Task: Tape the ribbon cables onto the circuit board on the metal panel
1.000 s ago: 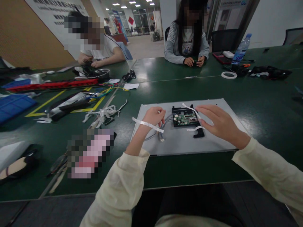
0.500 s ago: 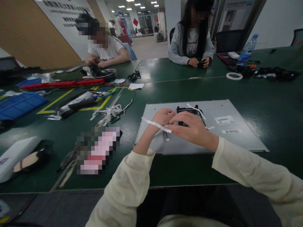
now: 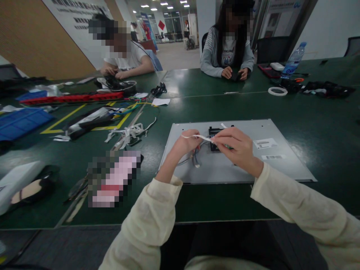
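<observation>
A flat grey metal panel (image 3: 270, 167) lies in front of me, with a black-framed circuit board (image 3: 213, 147) near its middle, partly behind my right hand. My right hand (image 3: 239, 150) pinches the end of a narrow white tape strip (image 3: 204, 138). The strip reaches left across the top of my left hand (image 3: 185, 144). That hand is closed above the panel's left part, with thin cables (image 3: 195, 159) coming out beneath its fingers; its exact grip on them is partly hidden. Labels (image 3: 265, 143) are stuck on the panel's right side.
Left of the panel are a phone (image 3: 119, 176), a heap of crumpled white strips (image 3: 131, 134) and a blue bin (image 3: 24, 123). A tape roll (image 3: 278, 91) and a water bottle (image 3: 294, 62) stand at the far right. Two people sit across the table.
The tape's end has moved up and right with my right hand, off my left wrist towards the left fingers. More cables now show below my left hand.
</observation>
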`<state>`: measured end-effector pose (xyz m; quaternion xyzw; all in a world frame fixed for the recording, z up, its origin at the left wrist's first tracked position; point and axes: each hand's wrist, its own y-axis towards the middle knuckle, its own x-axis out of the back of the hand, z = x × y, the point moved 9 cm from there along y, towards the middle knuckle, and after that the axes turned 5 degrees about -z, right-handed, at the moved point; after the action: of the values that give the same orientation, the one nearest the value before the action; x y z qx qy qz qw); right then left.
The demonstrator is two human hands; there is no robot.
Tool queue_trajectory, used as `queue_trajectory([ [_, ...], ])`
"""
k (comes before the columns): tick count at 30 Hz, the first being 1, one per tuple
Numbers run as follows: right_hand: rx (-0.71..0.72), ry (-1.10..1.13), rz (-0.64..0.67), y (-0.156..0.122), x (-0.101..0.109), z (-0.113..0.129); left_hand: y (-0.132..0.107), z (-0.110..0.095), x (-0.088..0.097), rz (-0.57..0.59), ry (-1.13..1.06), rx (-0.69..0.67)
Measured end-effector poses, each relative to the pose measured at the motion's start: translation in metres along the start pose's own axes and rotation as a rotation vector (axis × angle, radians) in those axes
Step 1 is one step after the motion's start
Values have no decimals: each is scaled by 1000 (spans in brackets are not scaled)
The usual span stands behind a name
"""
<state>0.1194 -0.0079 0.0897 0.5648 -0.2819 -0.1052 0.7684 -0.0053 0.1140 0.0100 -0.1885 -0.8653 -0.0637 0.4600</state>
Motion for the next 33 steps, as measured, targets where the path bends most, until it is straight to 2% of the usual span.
queue_trajectory([
  [3, -72, -100, -16, -3, 5, -19, -2, -6, 7, 25, 56, -135],
  [5, -76, -167, 20, -6, 3, -26, -6, -11, 6, 99, 104, -220],
  [7, -73, -214, 80, -10, -3, -31, -9, -11, 2, 176, 141, -246],
  [12, -32, -273, 201, -15, -17, -25, -9, -4, -4, 245, 194, -235],
  [18, 28, -315, 271, -16, -26, -16, -6, 1, -8, 261, 172, -207],
  [26, 57, -349, 334, -22, -35, -15, -8, -3, -4, 254, 159, -200],
  [29, 76, -346, 376, -26, -41, -11, -8, -6, 0, 229, 60, -169],
  [33, 78, -329, 416, -30, -48, -9, -7, -1, 3, 194, -139, -45],
])
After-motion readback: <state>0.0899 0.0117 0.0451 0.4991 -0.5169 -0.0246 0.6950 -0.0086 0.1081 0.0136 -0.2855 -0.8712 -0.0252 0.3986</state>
